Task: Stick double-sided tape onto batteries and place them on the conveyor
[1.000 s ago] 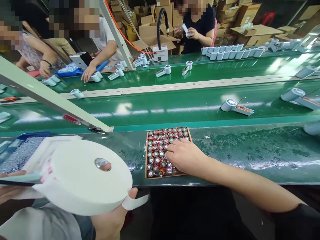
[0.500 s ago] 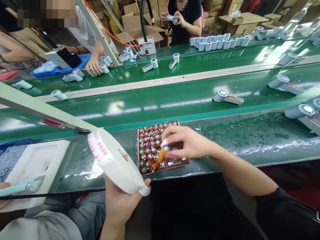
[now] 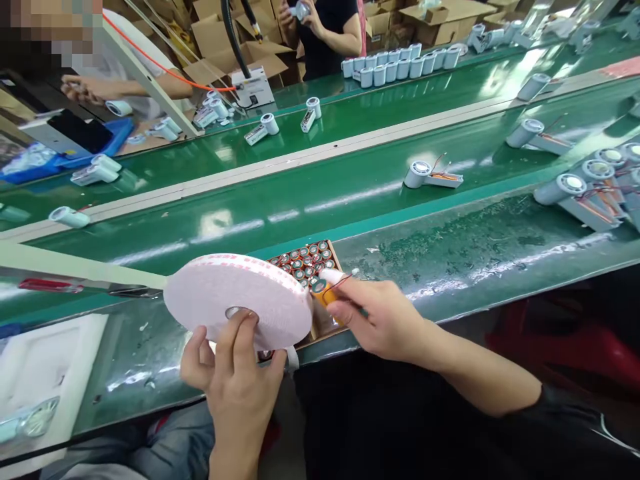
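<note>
A tape roll (image 3: pixel 239 300) is held up by the left hand (image 3: pixel 235 380) at the near edge of the bench (image 3: pixel 475 260), in front of a box (image 3: pixel 327 327) of batteries (image 3: pixel 305 257) and partly over it. To the right of the roll, one battery (image 3: pixel 323 292) is held by the right hand (image 3: pixel 383 317) above the box. A tray (image 3: pixel 45 367) lies on the bench at far left. Behind the bench runs a belt (image 3: pixel 300 200), on which a fan (image 3: pixel 431 175) lies, right of centre. More fans (image 3: pixel 585 187) are gathered at the bench's right end. Beyond the belt, on a far bench (image 3: pixel 400 100), cylinders (image 3: pixel 400 63) are lined up in a row, with a person (image 3: pixel 325 27) behind them.
</note>
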### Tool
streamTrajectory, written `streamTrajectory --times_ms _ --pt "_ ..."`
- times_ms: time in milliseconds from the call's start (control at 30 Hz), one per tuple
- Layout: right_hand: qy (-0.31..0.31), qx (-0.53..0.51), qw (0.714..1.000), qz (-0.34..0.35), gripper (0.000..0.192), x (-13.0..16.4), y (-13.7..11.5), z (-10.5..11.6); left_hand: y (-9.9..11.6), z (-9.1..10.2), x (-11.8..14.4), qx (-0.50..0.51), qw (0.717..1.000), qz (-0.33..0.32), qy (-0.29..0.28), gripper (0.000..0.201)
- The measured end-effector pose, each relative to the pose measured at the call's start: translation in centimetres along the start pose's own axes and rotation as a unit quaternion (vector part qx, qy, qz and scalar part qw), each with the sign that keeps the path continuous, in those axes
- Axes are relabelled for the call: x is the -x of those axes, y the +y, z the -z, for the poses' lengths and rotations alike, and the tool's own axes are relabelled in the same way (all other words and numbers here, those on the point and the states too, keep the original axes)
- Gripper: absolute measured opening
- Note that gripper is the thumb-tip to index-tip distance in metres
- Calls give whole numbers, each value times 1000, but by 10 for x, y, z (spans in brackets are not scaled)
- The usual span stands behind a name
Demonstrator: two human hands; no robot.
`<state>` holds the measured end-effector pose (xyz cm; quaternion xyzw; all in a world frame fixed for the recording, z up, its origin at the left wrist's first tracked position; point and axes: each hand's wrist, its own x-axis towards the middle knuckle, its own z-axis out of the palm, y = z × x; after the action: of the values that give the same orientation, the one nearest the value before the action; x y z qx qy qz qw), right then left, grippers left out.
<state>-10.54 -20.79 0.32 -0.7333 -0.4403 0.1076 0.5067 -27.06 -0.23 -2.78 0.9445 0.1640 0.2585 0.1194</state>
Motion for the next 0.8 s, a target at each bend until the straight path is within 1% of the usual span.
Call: streamTrajectory --times_ms 67,133,167,200,233,267,333,367,433,467,500,533,567,600,667,733,767,800 --pt "-45 23 999 -7 24 -2 1 -1 4 0 -5 -41 999 -10 28 60" --pt "-59 -11 998 -37 21 -5 5 -1 10 2 -11 -86 995 -42 34 63" --pt "-48 -61 995 -55 20 -6 8 -1 13 3 -15 -108 992 -59 32 66" --pt "-27 -132 988 -72 21 -8 12 -1 17 4 -18 -128 988 -76 31 68" --pt "0 -218 972 -86 23 -11 17 -1 21 4 -21 -145 985 -93 33 69" --pt "33 -308 946 -97 27 -13 21 -2 27 3 -23 -156 981 -106 35 68" --pt "118 -460 874 -103 36 -18 27 -8 39 -3 -25 -167 978 -121 35 69" --pt "168 -511 837 -105 39 -20 29 -12 45 -8 -25 -168 977 -128 34 71" --pt "265 -575 767 -104 41 -26 30 -23 57 -18 -22 -164 977 -132 39 81" --pt "301 -591 741 -105 42 -28 31 -28 62 -23 -21 -163 976 -134 45 87" --pt "322 -599 725 -107 43 -29 32 -31 67 -26 -19 -163 975 -141 53 91" --pt "329 -600 721 -110 45 -30 34 -31 70 -28 -18 -162 973 -153 54 92" --pt "328 -593 726 -116 46 -28 36 -28 72 -28 -18 -159 972 -167 50 91" --pt "326 -580 736 -123 46 -26 39 -22 74 -26 -18 -156 970 -184 42 88" --pt "343 -540 758 -130 42 -18 48 2 74 -18 -20 -147 969 -195 29 77" --pt "416 -488 759 -114 28 -10 64 34 71 -9 -26 -139 978 -152 20 69" --pt "472 -452 751 -94 15 -8 74 51 67 -5 -31 -135 984 -118 10 69" --pt "507 -423 747 -78 11 -6 86 66 61 -2 -35 -127 988 -86 -8 70"
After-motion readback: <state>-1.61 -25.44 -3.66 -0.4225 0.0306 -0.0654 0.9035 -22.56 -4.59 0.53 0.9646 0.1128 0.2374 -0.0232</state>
